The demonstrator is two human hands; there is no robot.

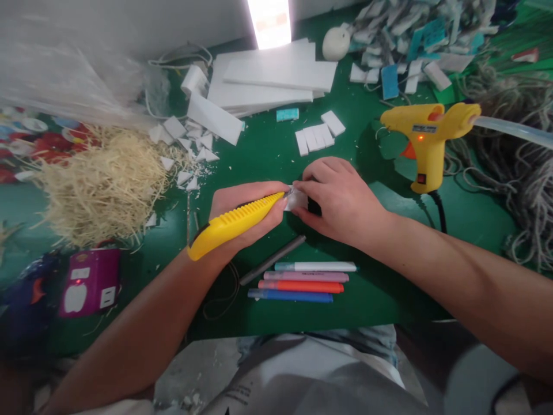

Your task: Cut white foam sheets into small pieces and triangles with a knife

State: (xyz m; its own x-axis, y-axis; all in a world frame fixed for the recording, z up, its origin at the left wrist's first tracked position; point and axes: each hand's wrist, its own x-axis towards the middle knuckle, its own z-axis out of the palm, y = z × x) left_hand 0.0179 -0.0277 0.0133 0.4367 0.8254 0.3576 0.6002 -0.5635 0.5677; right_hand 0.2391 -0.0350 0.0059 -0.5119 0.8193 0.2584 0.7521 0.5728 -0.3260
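My left hand (254, 199) is closed around a yellow utility knife (235, 225), whose front end points toward my right hand. Between the fingertips of my right hand (334, 199) is a small white foam piece (296, 199), and the knife's tip meets its left side. Fingers partly cover the blade and the piece. Just beyond my hands lie several cut white foam blocks (315, 139) in a short row. A small teal block (287, 114) rests farther back.
White foam sheets (268, 80) are stacked under a bright lamp (271, 23). A yellow glue gun (427, 135) stands at right, near grey yarn (527, 190). Markers (302, 286) and a grey rod (273, 260) lie in front. Straw (103, 187) and a magenta box (90, 282) are left.
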